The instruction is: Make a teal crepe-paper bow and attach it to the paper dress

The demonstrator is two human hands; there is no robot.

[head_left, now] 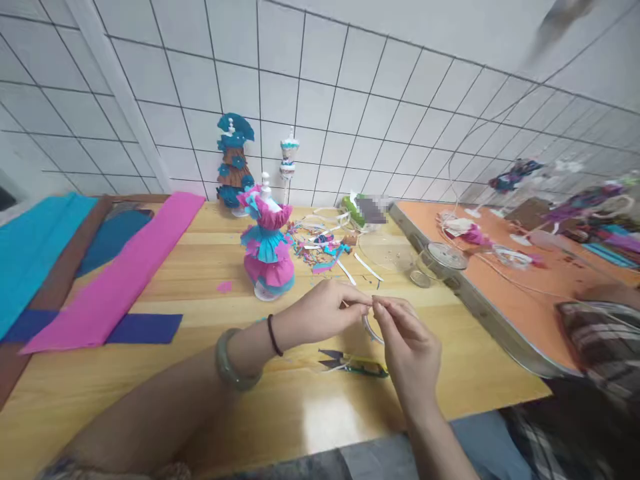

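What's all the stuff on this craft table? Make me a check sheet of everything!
Surface: wooden table, mostly bare near the hands.
Job's things: left hand and right hand pinch something thin between their fingertips, too small to tell; a tape ring lies under them.
Clutter: pink-and-teal paper doll dress, snips, paper scraps, pink crepe sheet, teal crepe sheet, clear jar.
Grips: both hands pinched shut.
Cables: white cord on the orange mat.
Surroundings: white tiled wall; another person's checked sleeve at right.
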